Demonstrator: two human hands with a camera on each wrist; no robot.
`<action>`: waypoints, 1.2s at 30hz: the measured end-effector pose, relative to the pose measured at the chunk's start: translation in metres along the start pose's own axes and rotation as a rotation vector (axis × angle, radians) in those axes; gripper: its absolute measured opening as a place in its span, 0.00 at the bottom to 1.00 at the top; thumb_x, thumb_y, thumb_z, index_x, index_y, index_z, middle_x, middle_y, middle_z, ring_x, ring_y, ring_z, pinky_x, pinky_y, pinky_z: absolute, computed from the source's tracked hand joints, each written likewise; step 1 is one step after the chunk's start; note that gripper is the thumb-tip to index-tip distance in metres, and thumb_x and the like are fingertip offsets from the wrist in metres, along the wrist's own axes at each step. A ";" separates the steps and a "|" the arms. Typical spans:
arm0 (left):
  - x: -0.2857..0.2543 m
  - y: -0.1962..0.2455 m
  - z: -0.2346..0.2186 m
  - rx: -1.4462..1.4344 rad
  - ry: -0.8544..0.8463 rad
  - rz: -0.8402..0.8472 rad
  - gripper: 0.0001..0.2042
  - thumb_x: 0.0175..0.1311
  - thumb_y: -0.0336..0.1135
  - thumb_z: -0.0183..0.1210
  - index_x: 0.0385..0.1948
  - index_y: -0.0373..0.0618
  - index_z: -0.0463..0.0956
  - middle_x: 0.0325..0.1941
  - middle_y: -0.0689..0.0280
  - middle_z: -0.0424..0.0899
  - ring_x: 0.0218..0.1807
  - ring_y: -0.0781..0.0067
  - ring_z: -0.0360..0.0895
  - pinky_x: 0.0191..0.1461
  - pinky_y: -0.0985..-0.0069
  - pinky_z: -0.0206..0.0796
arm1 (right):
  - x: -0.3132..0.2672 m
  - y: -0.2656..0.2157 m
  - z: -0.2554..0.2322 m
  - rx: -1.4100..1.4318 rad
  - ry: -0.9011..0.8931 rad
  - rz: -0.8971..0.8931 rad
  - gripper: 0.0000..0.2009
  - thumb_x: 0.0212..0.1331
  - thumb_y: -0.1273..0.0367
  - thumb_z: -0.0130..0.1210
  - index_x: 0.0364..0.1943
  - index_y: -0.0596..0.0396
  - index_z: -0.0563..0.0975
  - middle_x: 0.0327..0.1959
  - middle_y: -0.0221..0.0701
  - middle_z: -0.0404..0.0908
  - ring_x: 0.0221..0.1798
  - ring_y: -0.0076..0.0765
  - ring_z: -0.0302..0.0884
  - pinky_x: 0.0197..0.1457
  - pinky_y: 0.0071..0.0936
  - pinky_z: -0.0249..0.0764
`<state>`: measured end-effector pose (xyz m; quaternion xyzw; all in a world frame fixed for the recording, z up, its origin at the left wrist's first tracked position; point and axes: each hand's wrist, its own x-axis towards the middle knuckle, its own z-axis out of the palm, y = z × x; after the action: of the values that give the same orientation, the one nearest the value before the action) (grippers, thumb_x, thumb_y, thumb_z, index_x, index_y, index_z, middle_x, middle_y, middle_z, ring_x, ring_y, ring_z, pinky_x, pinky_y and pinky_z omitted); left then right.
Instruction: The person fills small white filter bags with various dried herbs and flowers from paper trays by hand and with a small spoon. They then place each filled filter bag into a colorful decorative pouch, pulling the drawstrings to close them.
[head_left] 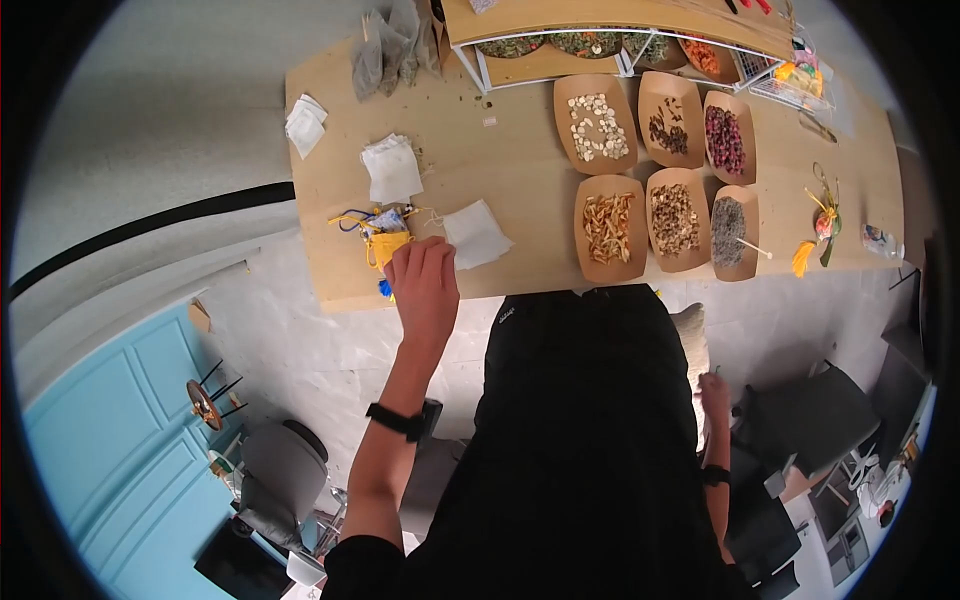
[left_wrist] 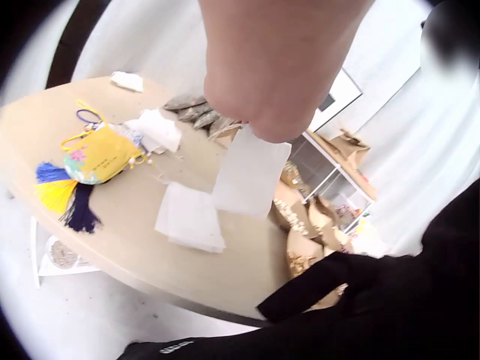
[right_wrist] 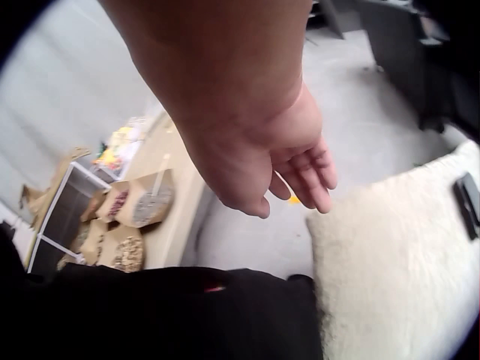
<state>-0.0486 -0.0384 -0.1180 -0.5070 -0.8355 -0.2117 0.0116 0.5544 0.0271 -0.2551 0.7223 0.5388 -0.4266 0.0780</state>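
My left hand [head_left: 425, 288] is over the table's near edge at the left and pinches a flat white pouch [left_wrist: 252, 174], seen in the left wrist view. Below it, a stack of similar white pouches [head_left: 478, 236] lies on the table. Beside the hand lie yellow and blue embroidered sachets [left_wrist: 101, 156] with cords and tassels, partly covered by the hand in the head view. My right hand [right_wrist: 274, 161] hangs beside my body near a cream cushion [right_wrist: 397, 259], its fingers loosely bent and holding nothing.
More white pouches [head_left: 392, 168] lie farther back on the table [head_left: 500, 130]. Paper trays of dried herbs and flowers, including a tray of sliced pieces [head_left: 610, 262], stand right of the middle. A wooden shelf [head_left: 600, 20] spans the back. Grey bags [head_left: 390, 60] sit back left.
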 end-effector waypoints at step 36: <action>0.026 0.173 -0.025 -0.378 -0.423 0.617 0.12 0.52 0.25 0.62 0.39 0.42 0.76 0.36 0.65 0.79 0.39 0.65 0.77 0.46 0.68 0.66 | -0.078 -0.381 -0.068 0.254 -0.573 -0.547 0.08 0.58 0.70 0.59 0.35 0.62 0.81 0.26 0.33 0.83 0.30 0.24 0.79 0.37 0.24 0.74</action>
<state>0.0816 0.0427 -0.0297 -0.7589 -0.5749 -0.2393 -0.1904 0.2645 0.1655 -0.0262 0.4084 0.6104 -0.6784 0.0188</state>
